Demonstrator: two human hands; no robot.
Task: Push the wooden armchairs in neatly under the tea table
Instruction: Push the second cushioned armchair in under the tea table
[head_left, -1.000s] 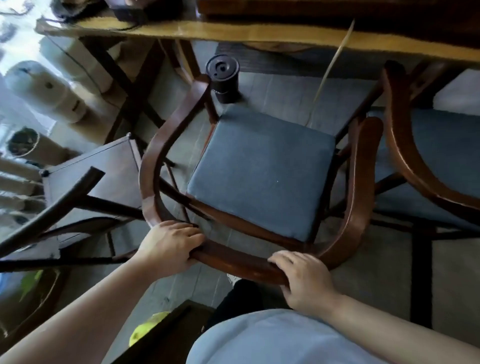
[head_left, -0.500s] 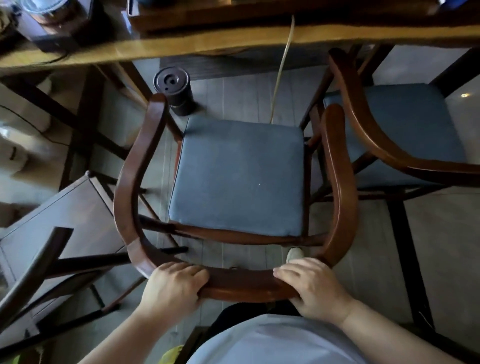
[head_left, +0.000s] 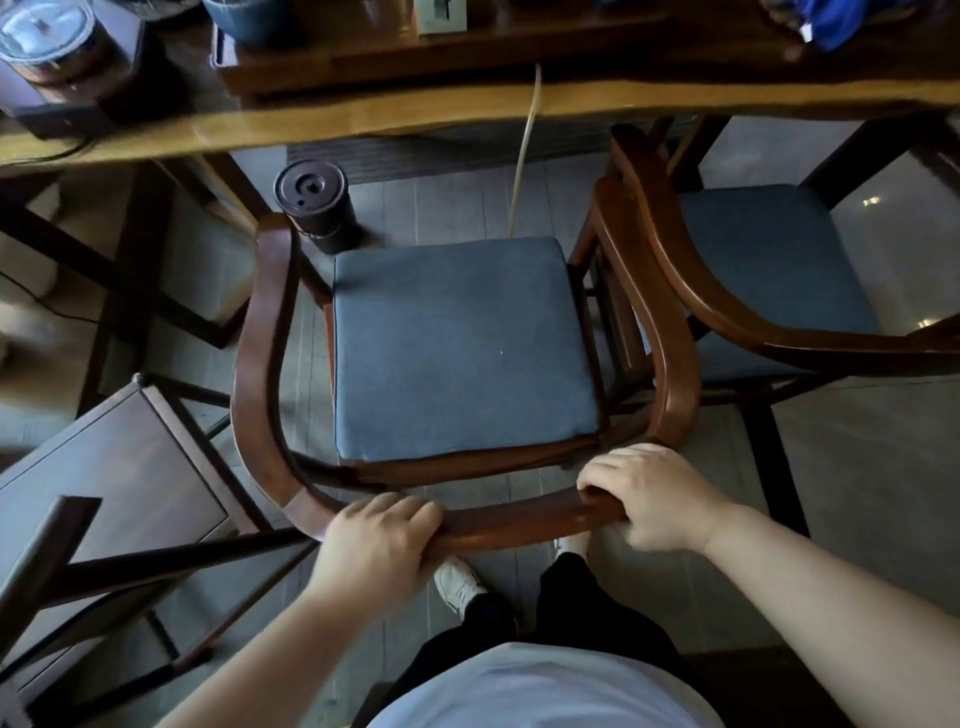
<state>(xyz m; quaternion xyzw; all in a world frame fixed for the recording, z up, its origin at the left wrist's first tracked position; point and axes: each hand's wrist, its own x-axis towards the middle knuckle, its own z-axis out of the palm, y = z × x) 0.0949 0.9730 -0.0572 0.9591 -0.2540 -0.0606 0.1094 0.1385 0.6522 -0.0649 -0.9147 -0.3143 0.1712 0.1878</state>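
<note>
A wooden armchair (head_left: 260, 364) with a curved back rail and a blue-grey seat cushion (head_left: 457, 348) is seen from above, standing on the floor (head_left: 441, 208) in front of the near edge of the tea table (head_left: 363, 111). The back rail is held by both hands: the grip of the left hand (head_left: 379, 545) is closed over the rail towards its left bend, fingers curled over the top, and the grip of the right hand (head_left: 654, 499) is closed on the rail near its right bend, fingers wrapped over the top. The seat front is pointed at the table edge, and the tips of the armrests lie close to that edge without being clearly under it. A second armchair (head_left: 675, 291) with the same kind of cushion stands just beside the first on the right, its arm seeming to touch or nearly touch the first chair's right arm, its front reaching to the table edge. A dark cylindrical container (head_left: 314, 205) stands on the floor by the front left corner of the held chair, below the table edge. A pale cord (head_left: 524, 150) hangs down from the table edge to the floor. A dark wooden stool or side table (head_left: 114, 467) is seen at the lower left. White shoes (head_left: 457, 584) and dark trousers are visible below the rail.
</note>
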